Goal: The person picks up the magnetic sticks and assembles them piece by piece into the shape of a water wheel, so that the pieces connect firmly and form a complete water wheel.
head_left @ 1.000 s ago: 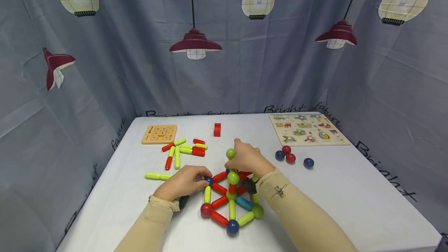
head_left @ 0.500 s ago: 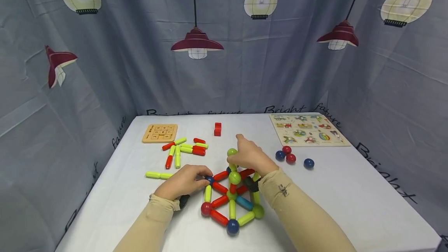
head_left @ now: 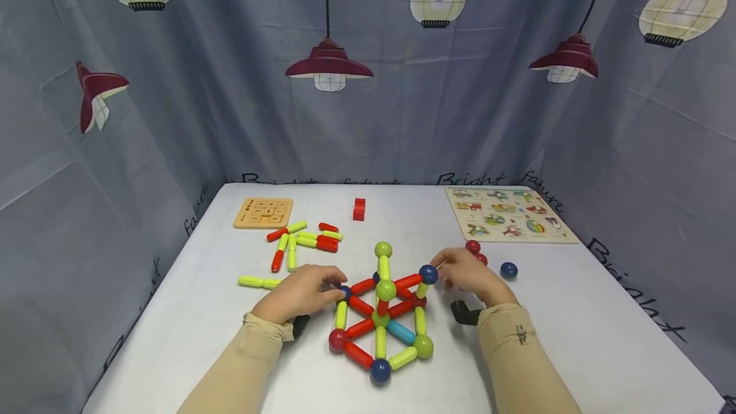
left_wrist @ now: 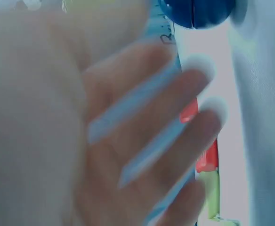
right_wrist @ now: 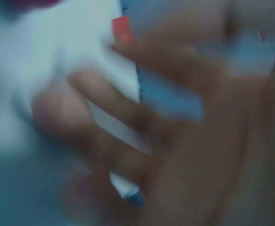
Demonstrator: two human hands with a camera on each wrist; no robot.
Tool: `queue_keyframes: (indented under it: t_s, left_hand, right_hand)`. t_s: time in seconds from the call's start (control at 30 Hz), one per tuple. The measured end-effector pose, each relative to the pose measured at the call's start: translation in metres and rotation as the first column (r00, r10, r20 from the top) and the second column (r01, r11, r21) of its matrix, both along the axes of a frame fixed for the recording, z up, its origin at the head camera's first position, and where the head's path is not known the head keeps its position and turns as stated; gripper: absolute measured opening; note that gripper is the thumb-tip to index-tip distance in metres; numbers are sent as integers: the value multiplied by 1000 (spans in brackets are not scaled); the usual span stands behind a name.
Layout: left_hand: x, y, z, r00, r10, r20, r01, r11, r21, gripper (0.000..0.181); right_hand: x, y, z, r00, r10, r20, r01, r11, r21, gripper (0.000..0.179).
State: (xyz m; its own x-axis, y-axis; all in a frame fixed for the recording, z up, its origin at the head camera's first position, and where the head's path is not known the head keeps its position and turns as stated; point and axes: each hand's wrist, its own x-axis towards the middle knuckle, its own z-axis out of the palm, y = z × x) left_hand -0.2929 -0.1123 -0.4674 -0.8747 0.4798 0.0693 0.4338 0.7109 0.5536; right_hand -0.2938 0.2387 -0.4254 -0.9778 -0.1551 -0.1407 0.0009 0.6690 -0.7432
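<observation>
1. Head view: left hand (head_left: 301,292) pinches left blue ball (head_left: 345,292) of the ball-and-rod frame (head_left: 381,319).
2. Right hand (head_left: 468,276), free, loosely bent, beside right blue ball (head_left: 428,275).
3. White counter (head_left: 575,324) beneath frame; lamp-printed curtain (head_left: 379,133) behind.

White table (head_left: 575,331) before grey-blue fabric curtain (head_left: 379,126). Red, lime and blue rod-and-ball structure (head_left: 358,355) lower center of frame; left hand (head_left: 301,291) at its left side, right hand (head_left: 467,273) at its right. Loose red and lime rods (head_left: 326,246) behind left hand; flat tan number puzzle (head_left: 263,213) behind rods. Red block (head_left: 359,209) center, far back. Pale rectangular picture board (head_left: 497,206) center right; loose red and dark blue balls (head_left: 508,270) before it.
</observation>
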Motion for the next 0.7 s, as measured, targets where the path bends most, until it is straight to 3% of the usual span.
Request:
queue_keyframes:
  t_s: [0.07, 0.13, 0.2, 0.27, 0.4, 0.57, 0.7]
  left_hand:
    - [-2, -3, 1, 987, 132, -95, -135, 991, -24, 25]
    - [-5, -7, 0, 943, 277, -185, -289, 957, -38, 29]
    - [-8, -11, -2, 890, 376, -259, -402, 914, -55, 33]
    - [-10, -12, -5, 865, 407, -295, -449, 889, -92, 34]
    - [-13, -14, -11, 871, 394, -293, -446, 885, -136, 28]
    - [-16, -11, -13, 857, 472, -207, -494, 867, -70, 25]
    - [-21, -8, -16, 855, 490, -171, -504, 862, -51, 25]
  right_hand:
    - [3, 8, -22, 984, 163, 65, -164, 987, 2, 36]
    - [3, 11, -36, 957, 286, 52, -285, 958, -28, 42]
    - [3, 11, -44, 937, 349, 9, -347, 934, -82, 39]
    - [4, 12, -48, 935, 354, -31, -355, 929, -107, 37]
    - [5, 11, -53, 936, 346, -61, -350, 931, -106, 29]
    - [3, 8, -56, 950, 302, -83, -310, 944, -111, 26]
    - [2, 9, -59, 962, 262, -78, -270, 954, -129, 29]
